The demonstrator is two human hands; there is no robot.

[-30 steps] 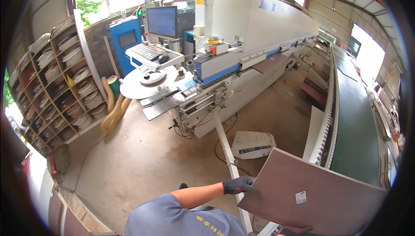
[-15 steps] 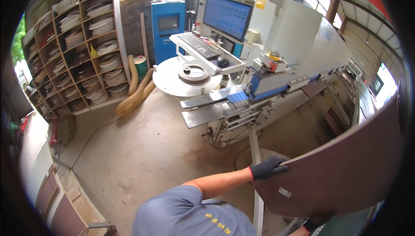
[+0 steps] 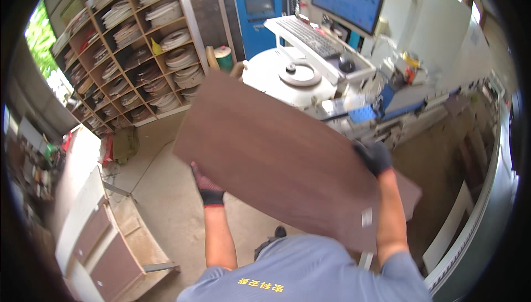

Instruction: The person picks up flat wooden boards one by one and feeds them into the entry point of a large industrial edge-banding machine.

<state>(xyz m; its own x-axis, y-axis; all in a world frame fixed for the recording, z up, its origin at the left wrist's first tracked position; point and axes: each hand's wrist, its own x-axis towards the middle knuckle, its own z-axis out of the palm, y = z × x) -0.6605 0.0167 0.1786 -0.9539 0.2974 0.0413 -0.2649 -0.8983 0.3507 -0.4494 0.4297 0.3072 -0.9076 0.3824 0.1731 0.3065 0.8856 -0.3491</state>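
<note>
A large dark brown panel (image 3: 271, 141) spans the middle of the view, tilted, with a small white label (image 3: 366, 218) near its right end. My left hand (image 3: 207, 186), in a dark glove with a red cuff, is closed on the panel's lower left edge. On the far edge, toward the right, my gloved right hand (image 3: 377, 159) grips the panel, its fingertips partly hidden behind it. Past my right forearm another brown corner (image 3: 409, 194) sticks out; whether it belongs to a second panel I cannot tell.
Behind the panel stands a machine with a round white table (image 3: 260, 75), a keyboard (image 3: 310, 36) and a monitor (image 3: 347, 0). A shelf (image 3: 182, 3) of coiled strips is at the far left. Near left, a low stand (image 3: 133, 224) carries brown panels. A metal rail (image 3: 470, 230) runs along the right.
The panel has swung from the right side to in front of me. My left hand now holds its left end, and my right hand its far right edge. My view has turned left.
</note>
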